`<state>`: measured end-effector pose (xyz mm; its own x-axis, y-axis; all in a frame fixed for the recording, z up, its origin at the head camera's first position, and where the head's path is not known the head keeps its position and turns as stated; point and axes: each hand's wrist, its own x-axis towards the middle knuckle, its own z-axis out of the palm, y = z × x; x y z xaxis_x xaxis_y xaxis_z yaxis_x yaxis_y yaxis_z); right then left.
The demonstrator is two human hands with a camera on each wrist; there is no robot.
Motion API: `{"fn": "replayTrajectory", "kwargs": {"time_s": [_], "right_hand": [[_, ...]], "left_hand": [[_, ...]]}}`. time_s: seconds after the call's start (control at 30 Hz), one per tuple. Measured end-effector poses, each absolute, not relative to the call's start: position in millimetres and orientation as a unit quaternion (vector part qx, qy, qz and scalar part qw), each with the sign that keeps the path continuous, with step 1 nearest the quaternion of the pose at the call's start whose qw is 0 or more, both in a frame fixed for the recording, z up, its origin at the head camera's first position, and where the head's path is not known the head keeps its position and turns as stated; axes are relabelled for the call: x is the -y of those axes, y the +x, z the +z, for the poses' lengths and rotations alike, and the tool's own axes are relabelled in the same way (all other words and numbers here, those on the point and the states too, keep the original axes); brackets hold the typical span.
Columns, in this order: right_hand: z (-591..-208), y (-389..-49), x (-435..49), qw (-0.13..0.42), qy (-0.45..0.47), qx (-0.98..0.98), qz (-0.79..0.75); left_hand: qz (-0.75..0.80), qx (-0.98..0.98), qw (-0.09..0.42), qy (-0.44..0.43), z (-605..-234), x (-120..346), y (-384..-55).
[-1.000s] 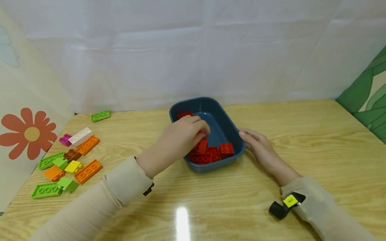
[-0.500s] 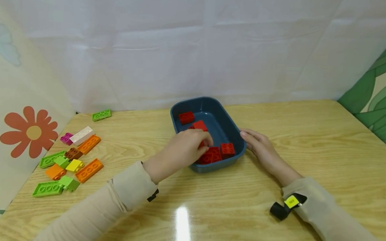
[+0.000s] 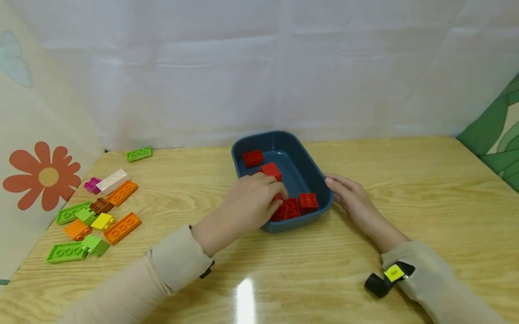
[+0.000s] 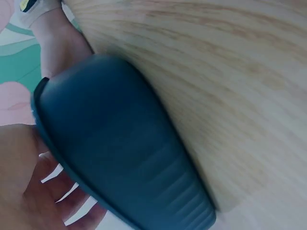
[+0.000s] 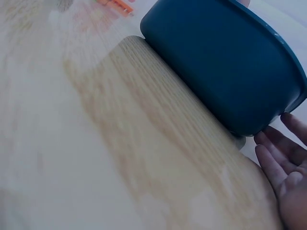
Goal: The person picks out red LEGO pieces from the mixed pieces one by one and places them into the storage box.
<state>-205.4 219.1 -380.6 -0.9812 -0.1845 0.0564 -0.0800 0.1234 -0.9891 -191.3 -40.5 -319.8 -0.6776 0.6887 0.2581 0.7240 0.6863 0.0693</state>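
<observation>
A dark blue bin stands mid-table with several red bricks inside. My left hand reaches over its near left rim, fingers bent down among the bricks. Red shows between thumb and forefinger, but whether a brick is pinched is hidden. In the left wrist view, fingers of the left hand hang spread apart behind the bin wall. My right hand touches the bin's right side with extended fingers; the right wrist view shows its fingertips against the outer wall.
Mixed bricks lie on the left of the table: green, orange, yellow, brown, white and magenta. One green brick lies apart near the back cloth.
My left hand has moved toward the near end of the bin, uncovering red bricks at the far left inside. The right hand stays at the bin's side.
</observation>
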Motion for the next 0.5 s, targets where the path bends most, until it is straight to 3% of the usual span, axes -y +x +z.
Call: {"fn": "replayTrajectory", "kwargs": {"time_s": [0.3, 0.5], "right_hand": [[-370.7, -207.9, -219.1, 0.072, -0.074, -0.770, -0.630], [-359.9, -207.7, -219.6, 0.074, -0.091, -0.829, -0.547]], "left_hand": [[-0.130, 0.916, 0.174, -0.337, -307.0, 63.6, -183.9], [-0.147, 0.939, 0.169, -0.259, -305.6, 97.0, -187.7]]}}
